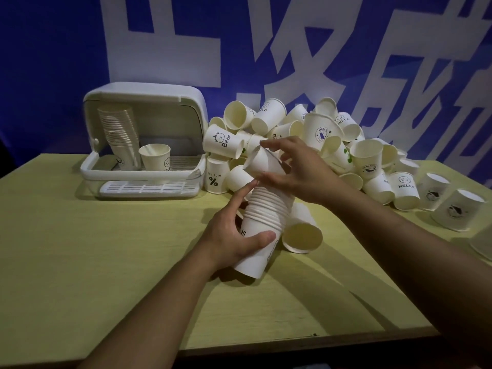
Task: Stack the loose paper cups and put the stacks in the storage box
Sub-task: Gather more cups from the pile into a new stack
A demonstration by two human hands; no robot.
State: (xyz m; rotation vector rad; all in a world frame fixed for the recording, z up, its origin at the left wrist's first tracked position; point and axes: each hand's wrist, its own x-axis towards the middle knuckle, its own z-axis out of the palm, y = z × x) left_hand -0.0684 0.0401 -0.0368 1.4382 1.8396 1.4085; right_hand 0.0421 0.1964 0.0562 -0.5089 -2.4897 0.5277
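My left hand [234, 235] grips a tilted stack of white paper cups [262, 222] near its base, above the table. My right hand [295, 169] holds the top cup [262, 162] at the upper end of that stack, fingers curled around its rim. A big pile of loose paper cups [314, 139] lies behind my hands. At the back left stands the white storage box [143, 177] with its lid raised. Inside it a tall cup stack [121, 134] leans at the left, and a single cup [155, 157] stands upright beside it.
One loose cup [302, 231] lies on its side just right of the held stack. Several cups stand upside down at the right [458, 213]. The yellow table [106, 262] has its front edge close to me. A blue banner with white characters hangs behind.
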